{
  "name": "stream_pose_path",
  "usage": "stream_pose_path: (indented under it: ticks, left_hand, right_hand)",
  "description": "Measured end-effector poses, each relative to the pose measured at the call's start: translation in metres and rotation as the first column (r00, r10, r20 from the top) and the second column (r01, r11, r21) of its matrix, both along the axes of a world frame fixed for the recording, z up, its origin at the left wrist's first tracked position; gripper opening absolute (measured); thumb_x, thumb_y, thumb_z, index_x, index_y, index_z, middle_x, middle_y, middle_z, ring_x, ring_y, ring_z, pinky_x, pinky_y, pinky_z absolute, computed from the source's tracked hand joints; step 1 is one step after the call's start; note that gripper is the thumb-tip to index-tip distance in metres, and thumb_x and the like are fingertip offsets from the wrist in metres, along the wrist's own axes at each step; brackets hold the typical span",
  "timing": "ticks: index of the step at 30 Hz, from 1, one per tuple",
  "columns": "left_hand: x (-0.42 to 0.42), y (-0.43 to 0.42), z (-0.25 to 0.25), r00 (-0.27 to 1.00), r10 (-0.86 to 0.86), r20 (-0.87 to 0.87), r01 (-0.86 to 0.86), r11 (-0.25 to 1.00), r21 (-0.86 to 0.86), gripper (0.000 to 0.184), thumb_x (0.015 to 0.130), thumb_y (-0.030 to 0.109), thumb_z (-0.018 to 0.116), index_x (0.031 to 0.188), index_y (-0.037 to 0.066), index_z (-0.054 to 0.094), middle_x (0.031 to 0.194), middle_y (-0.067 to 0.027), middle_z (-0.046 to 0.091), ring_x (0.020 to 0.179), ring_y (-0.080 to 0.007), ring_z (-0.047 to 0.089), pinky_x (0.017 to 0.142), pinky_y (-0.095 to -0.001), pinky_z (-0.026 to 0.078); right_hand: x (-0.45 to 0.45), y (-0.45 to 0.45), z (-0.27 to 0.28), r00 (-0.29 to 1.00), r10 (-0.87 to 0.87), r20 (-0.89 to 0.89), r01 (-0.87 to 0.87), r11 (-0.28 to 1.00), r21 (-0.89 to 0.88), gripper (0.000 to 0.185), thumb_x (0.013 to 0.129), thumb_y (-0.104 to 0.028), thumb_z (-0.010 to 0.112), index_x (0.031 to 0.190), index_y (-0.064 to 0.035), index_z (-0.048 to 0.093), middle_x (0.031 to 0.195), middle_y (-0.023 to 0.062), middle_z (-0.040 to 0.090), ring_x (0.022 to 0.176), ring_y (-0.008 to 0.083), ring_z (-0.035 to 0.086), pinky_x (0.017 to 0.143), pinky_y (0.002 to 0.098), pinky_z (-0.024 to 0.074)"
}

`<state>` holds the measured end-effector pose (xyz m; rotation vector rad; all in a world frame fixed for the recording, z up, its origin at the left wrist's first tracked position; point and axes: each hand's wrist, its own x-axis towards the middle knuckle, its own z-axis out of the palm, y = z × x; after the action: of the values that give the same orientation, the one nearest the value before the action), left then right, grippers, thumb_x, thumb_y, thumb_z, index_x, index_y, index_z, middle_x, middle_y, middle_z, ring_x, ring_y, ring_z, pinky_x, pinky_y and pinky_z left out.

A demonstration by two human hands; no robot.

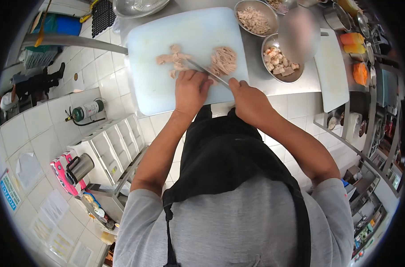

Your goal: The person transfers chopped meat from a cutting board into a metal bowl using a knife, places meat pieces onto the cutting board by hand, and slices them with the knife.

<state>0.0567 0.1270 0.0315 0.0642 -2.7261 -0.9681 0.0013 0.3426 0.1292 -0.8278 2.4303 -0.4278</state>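
Observation:
My right hand (253, 103) grips a kitchen knife (213, 76) by its handle, its blade slanting up and left across the cutting board (167, 33). With fingers curled and close together, my left hand (191, 91) rests at the board's near edge, left of the blade. Its fingertips press on pale cooked meat strips (175, 58); the part under the fingers is hidden. The blade tip lies beside these strips. Right of the blade is a heap of sliced meat (223, 61).
Right of the board stand a metal bowl of chopped meat (255, 20) and a metal bowl of meat chunks (280, 64). Farther right lies another white board (331, 73). A metal colander (140, 6) is at the back left. A fire extinguisher (87, 110) is at the left wall.

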Motion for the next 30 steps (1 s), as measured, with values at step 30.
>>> stream_pose_path:
  ticks: [30]
  left_hand:
    - [0.006, -0.006, 0.001, 1.000, 0.009, 0.000, -0.009, 0.999, -0.045, 0.010, 0.091, 0.007, 0.081, 0.100, 0.006, 0.078, 0.101, -0.0107, 0.076, 0.096, -0.0367, 0.067, 0.088, -0.0469, 0.056]
  right_hand:
    - [0.010, -0.004, 0.004, 1.000, -0.018, -0.001, 0.018, 1.000, 0.001, 0.027, 0.098, 0.000, 0.055, 0.124, 0.0021, 0.053, 0.100, 0.0283, 0.068, 0.084, 0.0476, 0.075, 0.073, 0.0557, 0.0612]
